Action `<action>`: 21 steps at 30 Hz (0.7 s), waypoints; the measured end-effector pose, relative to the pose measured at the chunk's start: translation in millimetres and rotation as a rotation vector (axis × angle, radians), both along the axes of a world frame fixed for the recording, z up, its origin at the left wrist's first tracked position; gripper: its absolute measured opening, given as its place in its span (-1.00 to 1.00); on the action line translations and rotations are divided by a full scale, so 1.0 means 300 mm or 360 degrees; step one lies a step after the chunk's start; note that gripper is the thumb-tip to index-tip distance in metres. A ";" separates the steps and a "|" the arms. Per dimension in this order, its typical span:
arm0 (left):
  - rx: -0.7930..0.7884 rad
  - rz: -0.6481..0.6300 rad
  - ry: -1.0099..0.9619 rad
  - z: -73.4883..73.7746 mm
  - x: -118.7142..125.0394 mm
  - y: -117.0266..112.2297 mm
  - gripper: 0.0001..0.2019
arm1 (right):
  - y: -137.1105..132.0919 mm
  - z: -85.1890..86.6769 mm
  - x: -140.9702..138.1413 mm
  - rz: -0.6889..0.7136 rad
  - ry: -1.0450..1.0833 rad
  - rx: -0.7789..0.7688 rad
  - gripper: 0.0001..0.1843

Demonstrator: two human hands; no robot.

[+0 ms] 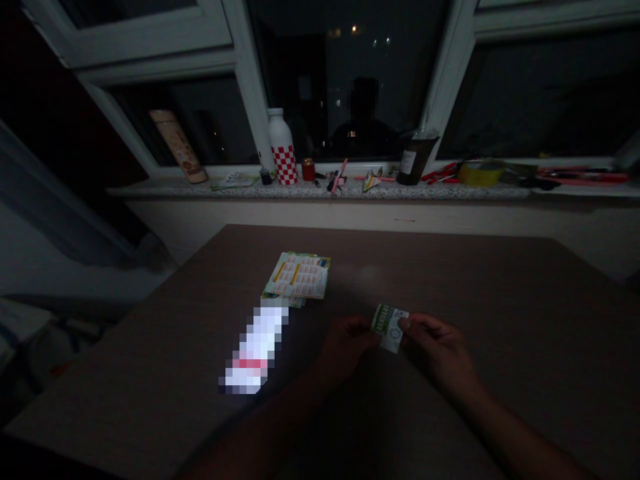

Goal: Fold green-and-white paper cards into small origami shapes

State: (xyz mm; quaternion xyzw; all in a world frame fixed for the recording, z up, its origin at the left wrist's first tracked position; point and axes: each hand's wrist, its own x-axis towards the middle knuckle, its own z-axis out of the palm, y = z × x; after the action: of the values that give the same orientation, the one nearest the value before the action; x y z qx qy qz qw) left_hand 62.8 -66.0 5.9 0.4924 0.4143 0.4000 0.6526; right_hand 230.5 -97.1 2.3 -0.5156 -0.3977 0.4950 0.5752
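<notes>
One small green-and-white printed card [392, 339] is over the brown table [475, 273], right of the stacked printed sheets [299, 277], pinched at opposite edges by left hand [345, 343] and right hand [445, 347]; light edge grips should keep it flat.

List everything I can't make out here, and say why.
All in the head view:
Printed card: its fine print is too small and dim; the thumb of the right hand covers part of its edge.
Bright object: pixelation hides its details.
Stack of sheets: the top sheet covers most of those beneath.
Right forearm: cut off by the bottom edge.
</notes>
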 end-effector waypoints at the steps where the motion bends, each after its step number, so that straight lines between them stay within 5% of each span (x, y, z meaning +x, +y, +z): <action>1: 0.0028 -0.0055 0.0001 -0.001 -0.002 -0.002 -0.92 | 0.000 0.001 0.003 0.0022 -0.0011 0.0000 -0.76; 13: 0.0286 -0.0309 0.0249 0.024 -0.028 -0.006 -0.78 | 0.000 0.018 0.006 0.0095 -0.0092 0.0034 -0.71; 21: 0.0287 -0.0335 0.0261 -0.013 -0.036 0.009 -0.74 | -0.003 0.014 0.016 0.0101 -0.0423 0.0176 -0.71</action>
State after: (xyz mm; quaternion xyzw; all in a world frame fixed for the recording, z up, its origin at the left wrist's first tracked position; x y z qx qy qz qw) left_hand 52.1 -63.4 2.1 0.6206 0.3747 0.3234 0.6082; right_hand 235.4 -97.9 6.6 -0.5313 -0.5131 0.4177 0.5290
